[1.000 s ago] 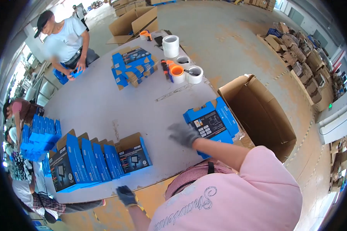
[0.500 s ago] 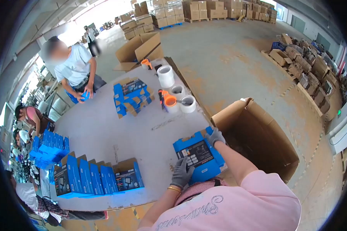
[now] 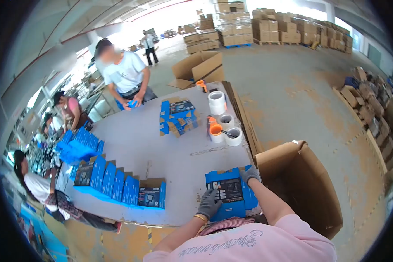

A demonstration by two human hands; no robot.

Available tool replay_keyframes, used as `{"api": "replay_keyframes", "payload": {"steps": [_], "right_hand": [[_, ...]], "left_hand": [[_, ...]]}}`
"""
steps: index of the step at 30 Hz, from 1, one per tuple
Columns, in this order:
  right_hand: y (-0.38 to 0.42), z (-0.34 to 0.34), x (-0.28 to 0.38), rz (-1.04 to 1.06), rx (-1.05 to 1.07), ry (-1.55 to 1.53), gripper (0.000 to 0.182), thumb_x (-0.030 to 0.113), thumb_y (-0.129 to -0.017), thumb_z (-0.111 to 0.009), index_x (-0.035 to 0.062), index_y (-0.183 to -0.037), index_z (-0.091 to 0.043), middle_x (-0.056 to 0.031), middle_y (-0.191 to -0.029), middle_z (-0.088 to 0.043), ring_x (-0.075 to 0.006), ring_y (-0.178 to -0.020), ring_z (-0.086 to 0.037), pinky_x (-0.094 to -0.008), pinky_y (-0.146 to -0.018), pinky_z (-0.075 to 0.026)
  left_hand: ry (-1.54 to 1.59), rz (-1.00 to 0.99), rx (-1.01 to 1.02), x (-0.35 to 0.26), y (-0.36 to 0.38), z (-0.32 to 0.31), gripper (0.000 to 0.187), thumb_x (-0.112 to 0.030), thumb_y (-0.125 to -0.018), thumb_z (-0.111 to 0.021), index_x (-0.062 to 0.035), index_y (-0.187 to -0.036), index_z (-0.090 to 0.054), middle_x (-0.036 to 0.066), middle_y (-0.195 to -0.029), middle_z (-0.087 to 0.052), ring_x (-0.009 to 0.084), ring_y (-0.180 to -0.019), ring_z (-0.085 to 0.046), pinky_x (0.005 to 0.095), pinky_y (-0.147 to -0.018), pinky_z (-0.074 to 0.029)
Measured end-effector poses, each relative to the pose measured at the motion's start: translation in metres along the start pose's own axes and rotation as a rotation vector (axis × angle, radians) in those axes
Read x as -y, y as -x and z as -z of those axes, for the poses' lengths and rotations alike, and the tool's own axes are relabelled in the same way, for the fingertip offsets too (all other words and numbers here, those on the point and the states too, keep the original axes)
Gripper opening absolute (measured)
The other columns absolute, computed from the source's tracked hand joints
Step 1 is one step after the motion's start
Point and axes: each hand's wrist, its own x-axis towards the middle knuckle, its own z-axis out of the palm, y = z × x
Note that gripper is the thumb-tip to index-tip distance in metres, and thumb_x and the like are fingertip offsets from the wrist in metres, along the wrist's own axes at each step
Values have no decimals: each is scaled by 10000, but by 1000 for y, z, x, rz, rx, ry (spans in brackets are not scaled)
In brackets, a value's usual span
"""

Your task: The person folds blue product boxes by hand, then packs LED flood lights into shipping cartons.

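Note:
In front of me on the table lies a flattened blue carton (image 3: 228, 195) with a dark printed panel and brown cardboard edges. My left hand (image 3: 209, 205), in a grey glove, rests over its near left side with fingers stretched on the printed face. At the far right corner my right hand (image 3: 250, 174), gloved too, has its fingers closed round the carton's edge. The undersides of those fingers are hidden.
A large open cardboard box (image 3: 299, 187) stands against the table's right edge. Tape rolls (image 3: 217, 102), orange-handled tape dispensers (image 3: 215, 129) and a flat carton stack (image 3: 178, 115) lie farther back. Erected blue boxes (image 3: 118, 183) line the left. A co-worker (image 3: 125, 74) stands across the table.
The view has swung left, so the table sits farther right and lower in it. Both hands stay at the carton, which lies nearly as before. A person at left now stands more upright in view.

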Motion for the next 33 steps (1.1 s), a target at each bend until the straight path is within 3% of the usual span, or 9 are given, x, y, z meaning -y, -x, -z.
{"api": "replay_keyframes", "payload": {"steps": [6,12,17,18,20,22,26,30,33], "right_hand": [[-14,-20,-27,209,-160,-109,661,374,-763,-643,8,-1279,-451,-263,-1249,-478,-396,-1177,-486,-432,-996,-415],[-11,-8,-21,239,-138,-124,736,455,-765,-653,-9,-1295,-439,-274,-1260,-467,-407,-1155,-492,-451,-981,-409],[36,41,7,265,-90,-488,744,498,-742,-713,-31,-1210,-480,-190,-1123,-558,-312,-1050,-545,-395,-924,-423],[43,49,11,280,-40,-590,729,495,-744,-720,-29,-1194,-487,-167,-1088,-574,-286,-1026,-552,-380,-912,-427],[33,55,-4,307,37,-793,462,352,-867,-643,14,-1150,-508,-61,-966,-552,-135,-865,-520,-290,-768,-439],[52,75,-5,379,1,-802,375,301,-899,-597,10,-1125,-523,-38,-927,-553,-112,-839,-519,-284,-736,-448],[70,94,-15,406,204,-806,393,226,-902,-586,-10,-1206,-506,-56,-1020,-584,-116,-889,-541,-266,-797,-456],[116,129,-8,526,417,-853,511,134,-876,-570,-4,-1349,-435,-60,-1116,-584,-133,-981,-556,-287,-864,-459],[142,131,2,611,640,-866,542,125,-880,-558,-6,-1382,-400,-100,-1261,-539,-168,-1140,-512,-319,-944,-424]], "left_hand": [[424,339,86,5,-11,5,640,-343,-816,-675,65,-1270,-483,222,-1104,-615,304,-1016,-601,351,-897,-473],[894,400,-17,5,-15,-2,466,-273,-884,-650,49,-1202,-538,135,-1079,-642,187,-952,-611,309,-858,-490],[1118,312,160,-46,-6,28,324,-212,-945,-570,9,-1183,-571,53,-1076,-630,122,-960,-573,275,-868,-473],[1055,155,171,-59,-2,39,330,-210,-948,-566,5,-1199,-565,47,-1078,-627,115,-961,-563,267,-866,-467],[920,-148,195,-82,8,58,343,-206,-955,-557,-3,-1231,-552,35,-1081,-622,101,-964,-542,252,-863,-454],[1005,-170,246,-91,11,70,349,-183,-965,-537,-22,-1274,-529,22,-1082,-615,93,-972,-522,256,-874,-438],[976,-213,321,-106,19,101,442,-167,-956,-550,-41,-1360,-423,25,-1109,-586,102,-1000,-514,270,-905,-429],[922,-249,117,-90,7,99,783,-229,-882,-644,-28,-1477,-176,147,-1385,-403,226,-1275,-382,346,-1067,-306],[1040,-245,170,-82,6,131,823,-313,-809,-727,-54,-1430,-254,57,-1257,-453,157,-1149,-441,320,-985,-387]]}}
